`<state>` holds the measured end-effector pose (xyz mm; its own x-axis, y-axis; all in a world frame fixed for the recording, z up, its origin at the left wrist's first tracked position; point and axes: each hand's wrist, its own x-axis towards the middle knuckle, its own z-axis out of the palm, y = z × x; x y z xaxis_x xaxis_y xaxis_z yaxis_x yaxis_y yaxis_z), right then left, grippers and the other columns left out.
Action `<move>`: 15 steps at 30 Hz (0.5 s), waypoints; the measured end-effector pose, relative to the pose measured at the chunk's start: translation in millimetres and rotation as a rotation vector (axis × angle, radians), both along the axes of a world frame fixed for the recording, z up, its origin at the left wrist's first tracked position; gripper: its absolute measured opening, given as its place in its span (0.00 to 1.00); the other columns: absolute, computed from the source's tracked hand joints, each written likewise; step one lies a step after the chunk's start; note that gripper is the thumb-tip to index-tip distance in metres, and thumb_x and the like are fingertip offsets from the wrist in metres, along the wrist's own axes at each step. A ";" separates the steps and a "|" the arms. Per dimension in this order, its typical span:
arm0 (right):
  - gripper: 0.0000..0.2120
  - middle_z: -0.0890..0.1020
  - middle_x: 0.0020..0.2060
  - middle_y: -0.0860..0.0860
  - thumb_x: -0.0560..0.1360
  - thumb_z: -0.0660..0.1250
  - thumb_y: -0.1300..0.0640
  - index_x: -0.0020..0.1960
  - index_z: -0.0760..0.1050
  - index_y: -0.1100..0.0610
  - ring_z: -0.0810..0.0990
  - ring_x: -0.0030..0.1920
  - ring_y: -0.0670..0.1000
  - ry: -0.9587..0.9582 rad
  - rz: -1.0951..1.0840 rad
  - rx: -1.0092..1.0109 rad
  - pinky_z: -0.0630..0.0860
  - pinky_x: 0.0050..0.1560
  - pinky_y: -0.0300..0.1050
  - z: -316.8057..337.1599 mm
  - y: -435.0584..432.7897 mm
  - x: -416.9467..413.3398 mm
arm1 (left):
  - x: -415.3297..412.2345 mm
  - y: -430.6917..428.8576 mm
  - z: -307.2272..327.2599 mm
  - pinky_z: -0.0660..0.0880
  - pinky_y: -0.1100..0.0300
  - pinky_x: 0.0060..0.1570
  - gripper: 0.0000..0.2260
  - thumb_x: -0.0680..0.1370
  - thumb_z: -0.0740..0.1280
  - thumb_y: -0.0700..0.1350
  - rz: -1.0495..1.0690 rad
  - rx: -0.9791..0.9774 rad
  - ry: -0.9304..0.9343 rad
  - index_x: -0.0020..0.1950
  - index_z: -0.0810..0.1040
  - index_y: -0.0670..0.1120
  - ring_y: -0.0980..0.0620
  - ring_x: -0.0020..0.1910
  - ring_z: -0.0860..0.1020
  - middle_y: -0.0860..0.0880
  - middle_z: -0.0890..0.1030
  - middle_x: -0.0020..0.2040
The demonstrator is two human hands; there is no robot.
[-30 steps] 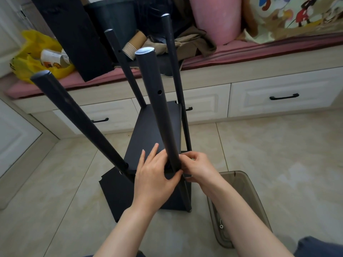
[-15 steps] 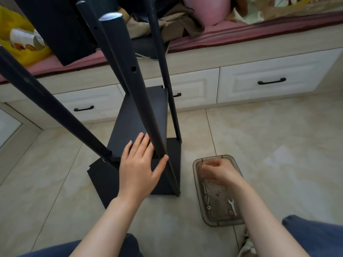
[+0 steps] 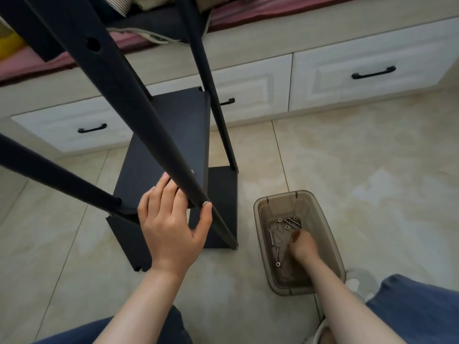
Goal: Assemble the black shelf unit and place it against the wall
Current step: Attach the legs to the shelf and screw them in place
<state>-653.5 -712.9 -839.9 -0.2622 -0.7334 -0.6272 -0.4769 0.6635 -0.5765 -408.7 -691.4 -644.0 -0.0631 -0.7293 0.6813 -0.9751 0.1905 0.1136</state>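
On the tiled floor (image 3: pixel 372 170), just right of the black shelf unit (image 3: pixel 221 192), we see a smoky translucent plastic box (image 3: pixel 256 212). In it lie loose silver screws (image 3: pixel 290 222), some long, some showing only round heads. Our right hand (image 3: pixel 301 247) is down inside the box with its fingers bunched over the screws; we cannot tell whether they pinch one. Our left hand (image 3: pixel 171 227) lies with its fingers nearly straight on the near edge of the upper shelf panel (image 3: pixel 149 180). Its thumb is spread and touches the nearest post (image 3: pixel 139 115), which runs up between thumb and forefinger. The unit stands on the floor in front of the white drawers (image 3: pixel 367 55) of the cushioned bench. Half a second ago the right hand was at the far end of the box and a small wrench showed near the front; now the hand has moved toward the middle, and hand and forearm cover that spot. The left hand has kept its place. The view has dropped closer, so the post tops that showed then are cut off by the upper edge. The fingertips in the box are blurred.
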 end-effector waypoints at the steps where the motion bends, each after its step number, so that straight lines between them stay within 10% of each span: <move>1: 0.12 0.80 0.58 0.65 0.78 0.63 0.67 0.60 0.76 0.65 0.78 0.61 0.62 0.020 -0.007 -0.010 0.73 0.58 0.48 -5.0 -0.8 -0.9 | -0.2 -0.2 -0.5 0.60 0.51 0.71 0.19 0.84 0.57 0.58 0.003 -0.001 0.004 0.64 0.75 0.46 0.43 0.69 0.73 0.45 0.80 0.65; 15: 0.06 0.80 0.53 0.63 0.80 0.60 0.64 0.54 0.74 0.64 0.79 0.54 0.63 0.206 0.095 -0.026 0.73 0.49 0.47 -24.2 -7.5 1.0 | -3.9 -2.5 -1.0 0.63 0.49 0.67 0.22 0.83 0.57 0.58 0.029 -0.012 -0.003 0.65 0.78 0.44 0.43 0.67 0.75 0.45 0.81 0.63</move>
<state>-652.5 -720.4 -864.1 -0.3121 -0.7761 -0.5480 -0.6462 0.5962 -0.4764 -412.6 -693.9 -645.1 -0.0445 -0.7227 0.6897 -0.9805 0.1638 0.1084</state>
